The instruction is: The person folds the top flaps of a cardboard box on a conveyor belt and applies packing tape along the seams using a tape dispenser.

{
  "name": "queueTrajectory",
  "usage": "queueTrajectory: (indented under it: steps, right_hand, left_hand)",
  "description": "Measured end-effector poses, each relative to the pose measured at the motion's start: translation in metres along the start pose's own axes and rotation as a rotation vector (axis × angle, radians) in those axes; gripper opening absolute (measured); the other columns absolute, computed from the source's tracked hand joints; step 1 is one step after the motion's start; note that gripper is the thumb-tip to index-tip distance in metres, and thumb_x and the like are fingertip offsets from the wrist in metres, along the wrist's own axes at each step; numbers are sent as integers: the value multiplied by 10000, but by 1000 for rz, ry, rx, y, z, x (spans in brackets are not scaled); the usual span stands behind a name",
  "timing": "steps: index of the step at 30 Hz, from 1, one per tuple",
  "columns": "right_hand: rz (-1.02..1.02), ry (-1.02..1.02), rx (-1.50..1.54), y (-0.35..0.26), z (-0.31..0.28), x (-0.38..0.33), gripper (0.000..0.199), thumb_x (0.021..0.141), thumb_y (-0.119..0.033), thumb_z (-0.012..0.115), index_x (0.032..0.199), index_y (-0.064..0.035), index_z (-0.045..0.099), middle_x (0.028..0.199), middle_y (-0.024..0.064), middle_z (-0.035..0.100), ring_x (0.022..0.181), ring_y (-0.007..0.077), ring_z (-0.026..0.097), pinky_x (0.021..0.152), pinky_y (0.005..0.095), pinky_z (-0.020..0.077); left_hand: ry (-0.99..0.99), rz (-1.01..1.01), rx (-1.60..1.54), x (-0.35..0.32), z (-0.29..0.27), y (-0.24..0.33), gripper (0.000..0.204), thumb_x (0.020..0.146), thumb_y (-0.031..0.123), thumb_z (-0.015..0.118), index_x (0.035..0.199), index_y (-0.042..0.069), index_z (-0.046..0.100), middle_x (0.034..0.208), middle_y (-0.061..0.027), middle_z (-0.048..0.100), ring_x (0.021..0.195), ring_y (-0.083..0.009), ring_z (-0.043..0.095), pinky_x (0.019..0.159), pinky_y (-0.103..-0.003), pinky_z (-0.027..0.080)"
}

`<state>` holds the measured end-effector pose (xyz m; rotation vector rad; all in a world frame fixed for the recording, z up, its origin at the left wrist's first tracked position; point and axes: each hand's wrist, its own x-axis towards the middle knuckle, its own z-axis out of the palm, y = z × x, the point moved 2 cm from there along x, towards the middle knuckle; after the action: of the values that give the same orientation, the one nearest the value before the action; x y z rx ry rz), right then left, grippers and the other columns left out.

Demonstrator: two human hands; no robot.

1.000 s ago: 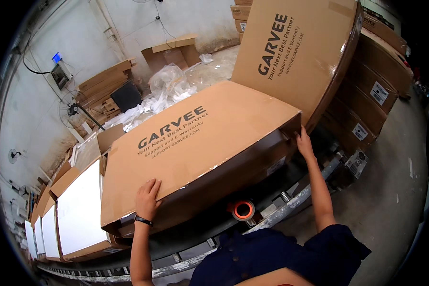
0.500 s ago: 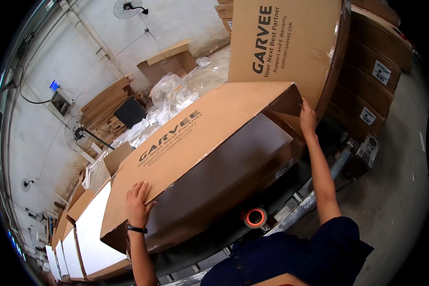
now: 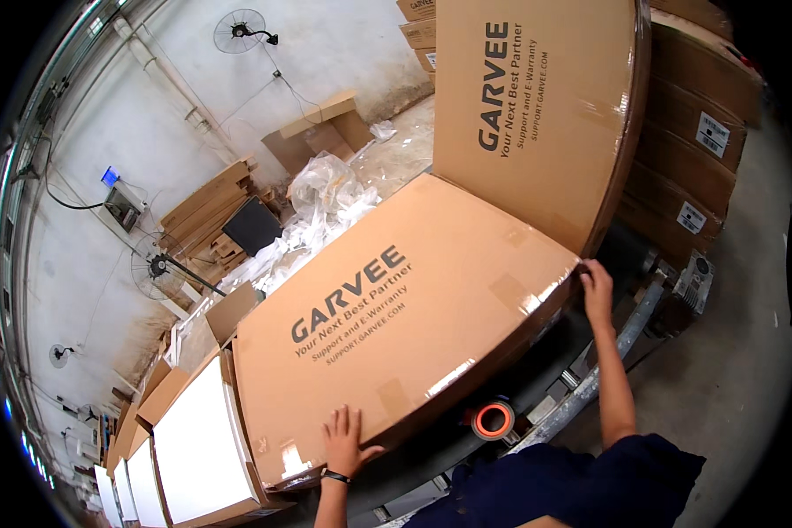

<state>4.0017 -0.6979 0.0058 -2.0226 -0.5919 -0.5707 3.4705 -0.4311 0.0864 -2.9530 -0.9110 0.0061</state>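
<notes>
1. The box (image 3: 405,352) is judged bulky and fairly heavy, stiff at its edges, with more give mid-panel; the shiny tape (image 3: 451,377) may be slippery. It is best held underneath, at opposite ends.
2. Plain brown cardboard is seen, dark-lettered on top.
3. It is laid flat on the black conveyor (image 3: 427,453), near a tall carton (image 3: 537,114).
4. The left hand (image 3: 346,444) is spread, unclenched, on the near-left top; the right hand (image 3: 597,286) is placed at the right corner, its grip impossible to tell.

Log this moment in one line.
left hand: spread on carton, near edge | right hand: at carton's right corner | carton: top closed, on conveyor
</notes>
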Motion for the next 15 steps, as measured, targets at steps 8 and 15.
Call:
queueTrajectory:
  steps: [8, 15]
  right_hand:
    - [-370, -120, 89, -139, -12, 65, 378, 896, -315, 490, 1153, -39, 521, 1200, 160, 503, 1163, 347, 434, 981, 442, 330]
    - [-404, -663, -334, -100, 74, 16, 504, 867, -403, 488, 1276, -112, 451, 1359, 160, 379, 1276, 342, 317, 1042, 489, 229]
  left_hand:
    - [-165, 316, -79, 20, 8, 8, 972, 601, 438, 750, 1407, 203, 260, 1455, -193, 178, 1344, -377, 163, 1039, -596, 116]
    - [-194, 397, -99, 31, 11, 3, 818, 672, 367, 700, 1380, 198, 325, 1447, -180, 223, 1340, -362, 194, 1044, -591, 115]
